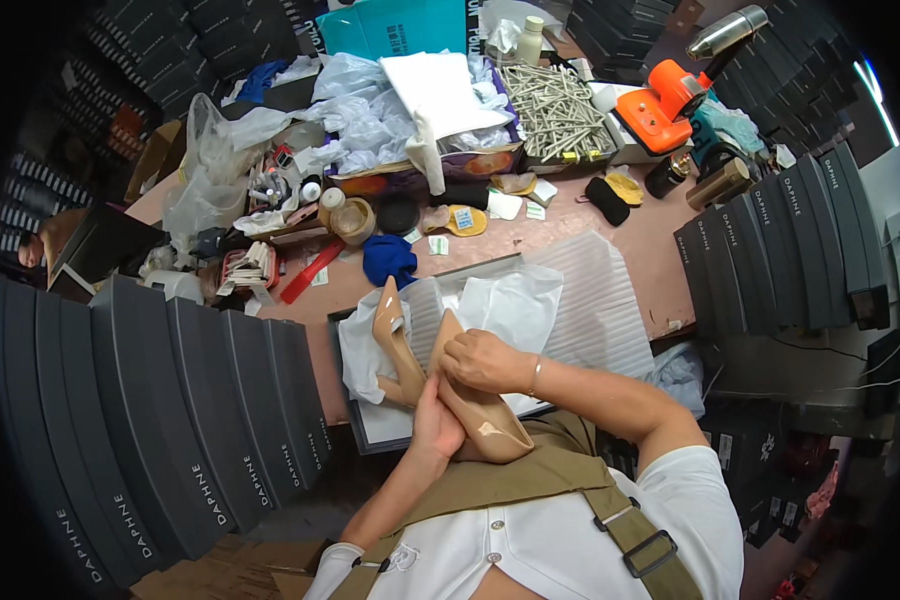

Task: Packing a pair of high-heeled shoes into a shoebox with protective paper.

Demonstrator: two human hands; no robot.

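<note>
A cluttered pink worktable (610, 250) stands between stacked dark shoeboxes (170, 420).

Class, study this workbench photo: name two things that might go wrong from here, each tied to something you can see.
1. The glossy beige shoe is pinched between the left hand and right hand; fingers might smudge or scuff its shine.
2. The second beige shoe lies loose on tissue paper in the open box near the table edge; a nudge might tip it off.

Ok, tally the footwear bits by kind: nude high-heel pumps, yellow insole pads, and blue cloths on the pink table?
Nude high-heel pumps: 2, one in the hands, one lying in the open box
Yellow insole pads: 2
Blue cloths: 1
Total: 5
</note>
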